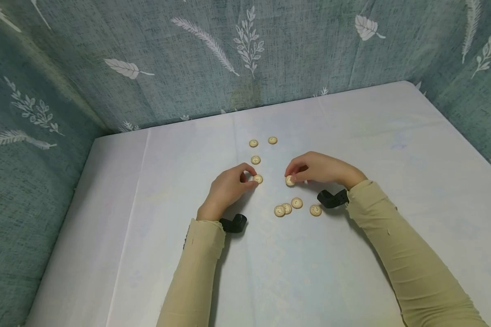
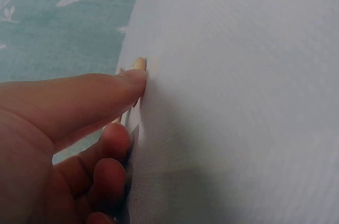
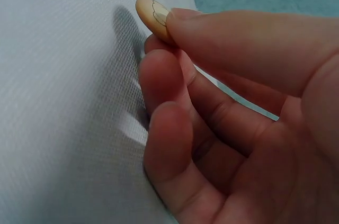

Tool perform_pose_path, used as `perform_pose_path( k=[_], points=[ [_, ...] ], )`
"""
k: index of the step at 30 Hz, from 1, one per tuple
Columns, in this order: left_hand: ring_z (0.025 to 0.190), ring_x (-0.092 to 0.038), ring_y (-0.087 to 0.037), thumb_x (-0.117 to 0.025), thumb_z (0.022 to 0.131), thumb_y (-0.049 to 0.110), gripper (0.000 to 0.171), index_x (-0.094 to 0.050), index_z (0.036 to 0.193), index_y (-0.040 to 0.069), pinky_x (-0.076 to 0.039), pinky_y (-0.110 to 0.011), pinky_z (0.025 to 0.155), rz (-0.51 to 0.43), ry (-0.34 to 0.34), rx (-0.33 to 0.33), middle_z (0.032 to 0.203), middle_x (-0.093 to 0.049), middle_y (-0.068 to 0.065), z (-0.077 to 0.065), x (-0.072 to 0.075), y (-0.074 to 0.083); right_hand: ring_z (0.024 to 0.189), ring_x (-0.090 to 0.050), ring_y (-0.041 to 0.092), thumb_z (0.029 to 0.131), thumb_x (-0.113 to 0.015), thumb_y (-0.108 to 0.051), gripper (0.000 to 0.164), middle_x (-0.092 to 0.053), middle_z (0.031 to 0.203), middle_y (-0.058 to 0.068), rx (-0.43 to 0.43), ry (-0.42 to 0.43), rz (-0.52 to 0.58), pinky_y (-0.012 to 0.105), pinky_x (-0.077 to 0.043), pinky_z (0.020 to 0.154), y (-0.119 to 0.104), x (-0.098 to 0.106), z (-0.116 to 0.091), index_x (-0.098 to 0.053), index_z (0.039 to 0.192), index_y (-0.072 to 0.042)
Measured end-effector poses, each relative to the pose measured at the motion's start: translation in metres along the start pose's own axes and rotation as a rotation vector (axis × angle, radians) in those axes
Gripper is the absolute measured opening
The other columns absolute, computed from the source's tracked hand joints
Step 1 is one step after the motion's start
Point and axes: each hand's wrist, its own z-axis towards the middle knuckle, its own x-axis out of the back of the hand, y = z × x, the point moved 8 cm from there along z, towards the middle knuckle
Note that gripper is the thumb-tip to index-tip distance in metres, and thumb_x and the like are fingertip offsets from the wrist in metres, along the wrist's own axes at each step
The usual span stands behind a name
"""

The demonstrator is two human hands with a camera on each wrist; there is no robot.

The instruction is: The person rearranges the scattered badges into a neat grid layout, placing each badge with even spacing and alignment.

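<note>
Between thumb and index finger, my left hand (image 1: pixel 227 187) pinches a round tan button (image 1: pixel 258 179) low at the white cloth. In the left wrist view the thumb covers most of this button (image 2: pixel 140 63). Across from it, my right hand (image 1: pixel 321 169) grips another tan button (image 1: pixel 289 181) by its edge. The right wrist view shows that button (image 3: pixel 153 17) tilted, its shadow on the cloth, with the other fingers curled below. A loose button (image 1: pixel 255 160) lies just beyond the left fingertips.
Two more buttons lie farther back, one at left (image 1: pixel 253 143) and one at right (image 1: pixel 272 140). Nearer me, one button (image 1: pixel 279 211) overlaps its neighbour (image 1: pixel 287 208), with others (image 1: pixel 297 203) to their right. Leaf-patterned green fabric (image 1: pixel 212 63) hangs behind the white-covered table (image 1: pixel 180 281).
</note>
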Motion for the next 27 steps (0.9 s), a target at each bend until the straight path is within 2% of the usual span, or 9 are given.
perform_pose_path(
  k=[12,27],
  points=[
    [0.068,-0.046,-0.017,-0.064,0.081,0.034,0.021,-0.056,0.1,0.026,-0.035,-0.031,0.06,-0.001,-0.004,0.008,0.079,-0.051,0.001,0.0,0.001,0.001,0.076,-0.053,0.019,0.085,-0.06,-0.02,0.018,-0.061,0.088,0.001,-0.037,0.044,0.079,0.033,-0.045,0.067,0.006,0.003,0.002,-0.063,0.102,-0.014],
    [0.069,-0.046,-0.017,-0.064,0.081,0.033,0.021,-0.056,0.1,0.026,-0.035,-0.031,0.06,-0.001,-0.011,0.018,0.079,-0.051,0.0,0.001,0.0,-0.001,0.073,-0.052,0.019,0.085,-0.061,-0.02,0.012,-0.059,0.078,0.003,-0.074,0.087,0.078,0.033,-0.045,0.066,0.01,0.003,0.005,-0.065,0.094,-0.015]
  ],
)
